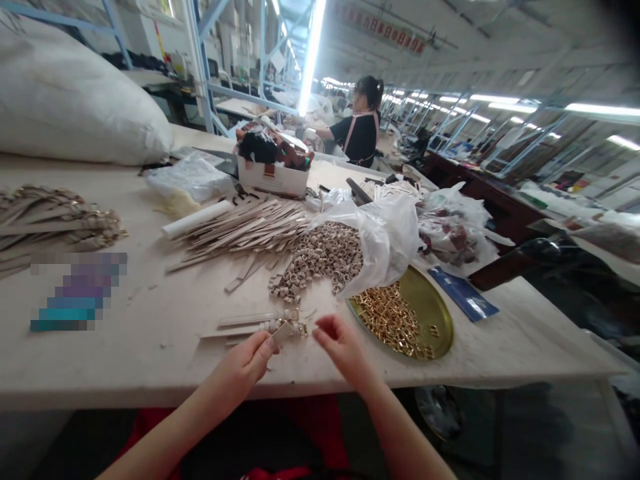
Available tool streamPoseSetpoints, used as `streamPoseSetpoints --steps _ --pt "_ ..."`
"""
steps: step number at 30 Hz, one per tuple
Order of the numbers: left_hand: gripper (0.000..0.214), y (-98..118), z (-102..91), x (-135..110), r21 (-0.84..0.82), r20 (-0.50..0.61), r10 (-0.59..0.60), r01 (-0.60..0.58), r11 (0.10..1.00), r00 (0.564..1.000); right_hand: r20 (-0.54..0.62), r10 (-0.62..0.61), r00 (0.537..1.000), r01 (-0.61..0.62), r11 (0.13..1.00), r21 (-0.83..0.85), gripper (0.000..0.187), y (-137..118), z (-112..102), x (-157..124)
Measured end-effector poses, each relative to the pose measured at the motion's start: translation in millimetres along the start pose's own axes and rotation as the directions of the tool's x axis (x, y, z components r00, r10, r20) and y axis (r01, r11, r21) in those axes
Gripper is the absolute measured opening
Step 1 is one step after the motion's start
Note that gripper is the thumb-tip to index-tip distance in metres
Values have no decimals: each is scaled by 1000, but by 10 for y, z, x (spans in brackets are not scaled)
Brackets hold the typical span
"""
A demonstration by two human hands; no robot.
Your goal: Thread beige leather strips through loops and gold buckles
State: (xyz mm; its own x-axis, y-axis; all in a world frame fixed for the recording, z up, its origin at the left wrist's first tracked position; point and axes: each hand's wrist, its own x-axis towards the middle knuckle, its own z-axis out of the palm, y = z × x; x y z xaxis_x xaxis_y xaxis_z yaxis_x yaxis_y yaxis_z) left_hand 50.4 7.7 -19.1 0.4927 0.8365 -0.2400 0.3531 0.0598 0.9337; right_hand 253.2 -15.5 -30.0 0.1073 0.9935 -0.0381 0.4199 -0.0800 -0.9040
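Beige strap (283,332) sits over the near part of the worktable (150,363), its short end poking out from the left hand (250,357), which pinches it between thumb and fingers. The right hand (345,347) is apart from it, just to the right, fingers curled towards the thumb; whether anything small is between those fingertips, I cannot tell.

Near the hands lie more straps with metal at their ends (250,319). They lie so close to the held piece that, I judge, a sleeve-less forearm or fingertip could drag them out of line. Loose strap loops (327,253) spill out by the plastic bag (387,243), so a tug on that bag might scatter them. Its edge also overhangs the gold buckles (390,313), and a loop dropping among them seems possible. Small buckles could slip from a light pinch.

Counted: one strap in the left hand; at least two beside it, the overlap hiding any more; one round tray (427,293); one blue card (463,293); one white roll (197,220); one white box (273,179). Loops, buckles and the heaped straps (245,230) are too many to count.
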Motion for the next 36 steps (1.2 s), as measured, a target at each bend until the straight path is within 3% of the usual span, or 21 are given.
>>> streamPoseSetpoints --steps 1,2,3,6,12,18,25,26,28,29,30,31,33,36 --pt "36 -16 3 19 -39 0 -26 26 999 1000 -106 -30 994 -1 960 -282 17 70 -183 107" --pt "36 -27 14 36 -81 2 -41 41 996 999 -165 -46 985 -58 817 -574 18 138 -356 221" --pt "36 -34 31 50 -122 6 -48 49 991 999 -180 -12 984 -136 604 -786 20 203 -505 334" --pt "35 -33 86 78 -206 32 -69 74 976 997 -223 55 973 -224 435 -872 19 364 -751 610" --pt "34 12 99 75 -168 57 -73 82 982 996 -214 150 965 -254 335 -907 27 489 -716 783" --pt "32 95 105 -7 -18 117 -30 32 999 993 -190 210 959 -253 332 -909 26 433 -641 880" --pt "32 41 -10 -218 23 35 20 -21 1000 999 -176 65 982 -187 406 -894 24 124 -737 564" --pt "32 38 -4 -231 24 18 31 -31 999 999 -148 52 988 -154 483 -862 21 61 -723 475" --pt "30 58 34 -233 7 -12 58 -58 998 998 -60 61 996 -85 787 -611 12 -77 -599 280" --pt "29 80 62 -223 -12 -23 74 -74 997 997 -4 77 997 -74 938 -338 11 -149 -484 179" --pt "28 107 89 -211 -40 -30 89 -90 995 996 57 99 993 -98 995 -34 12 -222 -340 80" --pt "28 135 113 -200 -77 -37 100 -102 992 994 109 119 987 -141 964 224 13 -293 -178 -13" --pt "27 180 134 -190 -160 -78 102 -113 981 992 170 167 971 -234 809 539 18 -420 152 -169" --pt "27 185 93 -221 -276 -131 35 -71 958 991 167 198 966 -258 650 715 29 -545 498 -306"
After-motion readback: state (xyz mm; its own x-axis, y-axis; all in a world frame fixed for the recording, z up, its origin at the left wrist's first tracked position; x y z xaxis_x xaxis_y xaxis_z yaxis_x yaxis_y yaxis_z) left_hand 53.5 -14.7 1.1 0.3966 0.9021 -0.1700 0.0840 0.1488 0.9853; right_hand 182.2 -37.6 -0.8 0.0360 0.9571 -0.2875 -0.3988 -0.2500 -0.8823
